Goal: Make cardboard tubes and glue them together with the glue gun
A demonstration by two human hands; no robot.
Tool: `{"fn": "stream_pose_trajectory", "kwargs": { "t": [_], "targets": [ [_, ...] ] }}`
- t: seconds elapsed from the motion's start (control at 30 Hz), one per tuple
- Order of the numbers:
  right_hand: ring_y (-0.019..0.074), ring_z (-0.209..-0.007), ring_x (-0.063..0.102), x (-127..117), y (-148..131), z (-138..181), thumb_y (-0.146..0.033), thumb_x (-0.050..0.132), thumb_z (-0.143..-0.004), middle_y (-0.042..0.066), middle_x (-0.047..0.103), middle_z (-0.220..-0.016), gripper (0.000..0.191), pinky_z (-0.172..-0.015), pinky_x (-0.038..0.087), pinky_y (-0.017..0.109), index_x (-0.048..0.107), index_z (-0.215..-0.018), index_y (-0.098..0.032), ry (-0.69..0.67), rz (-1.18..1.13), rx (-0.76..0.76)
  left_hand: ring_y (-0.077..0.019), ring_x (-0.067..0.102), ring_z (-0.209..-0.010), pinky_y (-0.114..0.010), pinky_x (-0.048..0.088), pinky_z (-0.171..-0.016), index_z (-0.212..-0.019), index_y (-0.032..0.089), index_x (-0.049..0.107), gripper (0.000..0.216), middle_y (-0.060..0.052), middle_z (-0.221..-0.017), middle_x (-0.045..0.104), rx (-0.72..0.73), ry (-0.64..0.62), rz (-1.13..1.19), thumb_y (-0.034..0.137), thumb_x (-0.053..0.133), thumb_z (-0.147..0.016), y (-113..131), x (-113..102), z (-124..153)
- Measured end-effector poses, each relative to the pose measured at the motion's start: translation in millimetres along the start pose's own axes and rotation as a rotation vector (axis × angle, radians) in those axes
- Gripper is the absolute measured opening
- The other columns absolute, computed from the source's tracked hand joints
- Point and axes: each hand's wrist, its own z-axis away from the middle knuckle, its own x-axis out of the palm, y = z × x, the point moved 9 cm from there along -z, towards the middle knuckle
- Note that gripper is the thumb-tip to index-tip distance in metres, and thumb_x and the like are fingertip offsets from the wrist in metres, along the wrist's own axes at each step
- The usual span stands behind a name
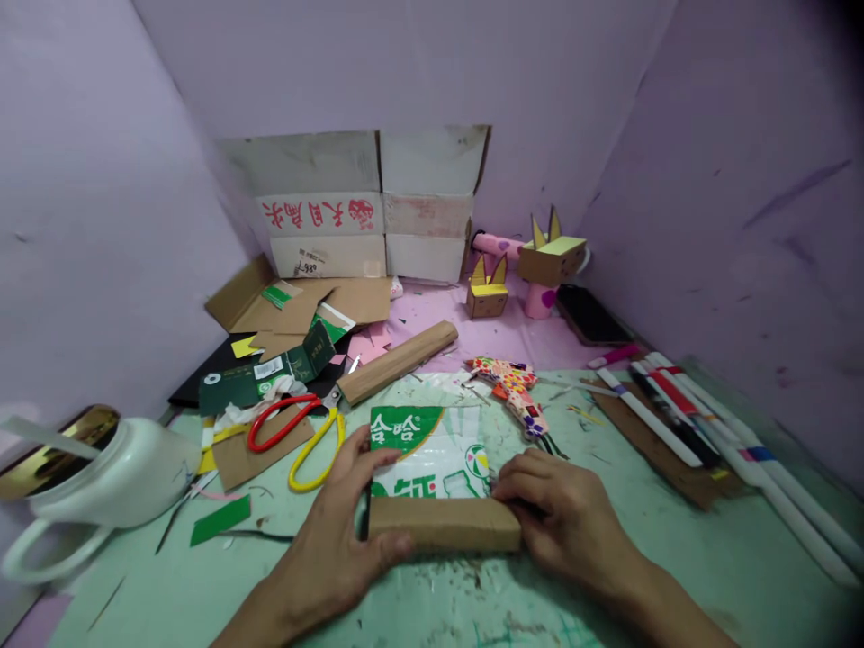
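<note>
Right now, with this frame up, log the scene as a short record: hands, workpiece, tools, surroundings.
Left hand: thumb on the brown front strip, fingers at the left edge of the folded cardboard
Right hand: fingers curled at its right edge; grip partly hidden
Workpiece: folded cardboard, green-and-white printed panel behind the brown strip
Tools: scissors with red and yellow handles, left; patterned glue gun, beyond the right hand
Right side: several pens, including a white pen
Back: small eared box; white carton with red lettering

The left hand (347, 517) and right hand (571, 504) are bare; the left forearm (274, 607) and right forearm (668, 598) are likewise uncovered where visible.
</note>
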Motion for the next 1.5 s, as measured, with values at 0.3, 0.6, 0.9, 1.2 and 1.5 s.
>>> {"fn": "stream_pose_trajectory", "kwargs": {
  "t": [0.3,0.6,0.9,1.2,1.5],
  "targets": [
    [0.0194,-0.079,0.067,-15,7,2,-0.009,0.049,-0.076,0.005,0.071,-0.089,0.028,-0.068,0.055,0.031,0.069,-0.09,-0.023,0.011,-0.002,0.101,-0.0254,0.059,-0.097,-0.052,0.037,-0.093,-0.103,0.02,0.06,0.026,-0.009,-0.098,0.067,0.387,0.126,-0.259,0.011,0.052,-0.081,55,20,7],
    [0.0186,-0.073,0.067,-16,-13,18,-0.014,0.063,-0.074,0.008,0.07,-0.082,0.015,-0.062,0.057,0.028,0.067,-0.089,-0.017,0.24,-0.181,0.059,-0.0215,0.065,-0.086,-0.039,0.047,-0.084,-0.097,0.023,0.063,0.019,-0.005,-0.091,0.071,0.407,0.178,-0.22,0.028,0.047,-0.089,36,22,5],
    [0.0157,-0.078,0.069,-32,-20,-15,-0.018,0.056,-0.082,0.001,0.072,-0.086,0.016,-0.063,0.056,0.02,0.065,-0.093,-0.025,0.226,-0.338,0.104,-0.0118,0.044,-0.049,-0.022,0.036,-0.044,-0.058,0.02,0.05,0.037,0.001,-0.057,0.049,-0.371,0.096,0.536,0.038,0.042,-0.089,4,-11,-27],
    [0.0126,-0.049,0.053,14,-64,-54,-0.032,0.038,-0.089,0.0,0.057,-0.055,0.028,-0.046,0.038,0.022,0.053,-0.067,-0.02,0.078,-0.386,0.166,-0.0126,0.041,-0.051,-0.024,0.031,-0.048,-0.056,0.019,0.047,0.046,0.002,-0.054,0.042,-0.201,0.103,0.402,0.05,0.038,-0.088,37,4,-23],
    [0.0081,-0.041,0.034,-30,-46,-35,-0.031,0.034,-0.092,-0.006,0.032,-0.047,0.04,-0.04,0.026,0.021,0.031,-0.053,-0.021,0.341,-0.651,0.196,-0.0121,0.041,-0.046,-0.023,0.036,-0.043,-0.051,0.02,0.042,0.049,0.002,-0.048,0.041,-0.134,-0.046,0.705,0.049,0.036,-0.091,57,4,-30]
  ]
}}
